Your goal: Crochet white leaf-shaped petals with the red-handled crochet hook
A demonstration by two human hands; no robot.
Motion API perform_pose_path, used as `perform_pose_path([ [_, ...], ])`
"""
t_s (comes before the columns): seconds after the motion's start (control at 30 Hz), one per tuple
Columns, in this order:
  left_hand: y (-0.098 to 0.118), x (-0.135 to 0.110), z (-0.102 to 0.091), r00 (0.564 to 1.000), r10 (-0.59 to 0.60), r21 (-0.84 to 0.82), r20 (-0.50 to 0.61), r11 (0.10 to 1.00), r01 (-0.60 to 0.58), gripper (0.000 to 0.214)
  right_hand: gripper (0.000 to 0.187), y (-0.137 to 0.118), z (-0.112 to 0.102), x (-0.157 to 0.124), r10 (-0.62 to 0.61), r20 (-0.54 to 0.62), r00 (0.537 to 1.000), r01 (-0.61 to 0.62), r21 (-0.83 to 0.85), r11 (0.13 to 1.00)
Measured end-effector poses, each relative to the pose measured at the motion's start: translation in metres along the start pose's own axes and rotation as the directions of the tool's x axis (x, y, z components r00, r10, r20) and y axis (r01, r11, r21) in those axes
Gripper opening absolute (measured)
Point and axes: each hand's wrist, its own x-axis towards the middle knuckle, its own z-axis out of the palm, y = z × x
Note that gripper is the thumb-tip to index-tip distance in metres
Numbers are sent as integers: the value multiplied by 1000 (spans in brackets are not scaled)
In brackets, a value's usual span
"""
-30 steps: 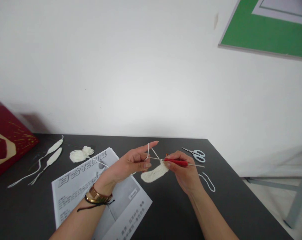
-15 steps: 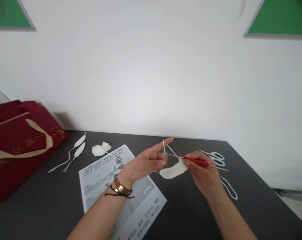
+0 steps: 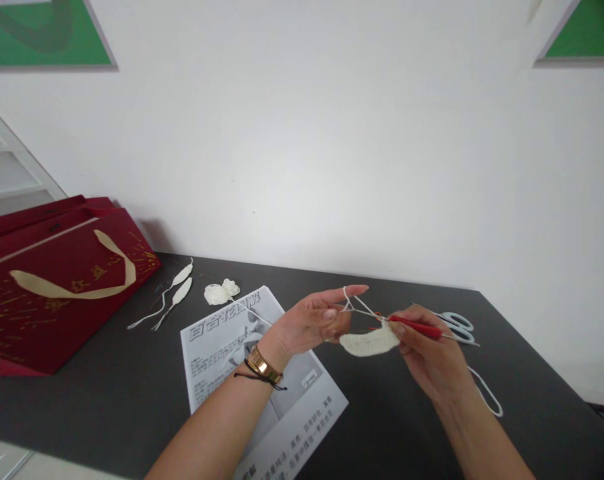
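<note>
My right hand is closed round the red handle of a crochet hook, its tip pointing left. A cream crocheted strip hangs under the hook tip, pinched by my right fingertips. White yarn runs from the work to my left hand, looped over its stretched index finger. The left thumb and other fingers are closed together on the yarn. A gold watch and a black cord are on the left wrist. Part of the hook is hidden in my right hand.
A printed sheet lies under my left arm. Behind it sits a small white yarn bundle. Two cream crocheted leaf shapes lie near a red gift bag at left. Scissors and a yarn tail lie right.
The view has swung left, so everything sits further right in the picture. Both hands keep their hold; the hook and crocheted strip stay between them.
</note>
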Motion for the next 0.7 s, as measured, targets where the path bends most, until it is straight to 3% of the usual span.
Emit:
perform_pose_path([
  [0.17, -1, 1, -5, 999, -14, 6, -43, 1000, 14, 29, 19, -1, -1, 1, 32, 13, 999, -32, -30, 999],
  [0.37, 1, 0, -2, 994, -58, 40, -89, 997, 61, 47, 19, -1, -4, 2, -31, -20, 999, 30, -69, 997],
  [0.57, 3, 1, -10, 995, -56, -2, -88, 998, 56, 18, 19, -2, -7, 5, -102, -55, 993, 93, -137, 986],
  [0.7, 7, -1, -16, 994, -80, -28, -77, 997, 78, 13, 19, -5, -6, 5, -129, -53, 990, 118, -168, 979],
])
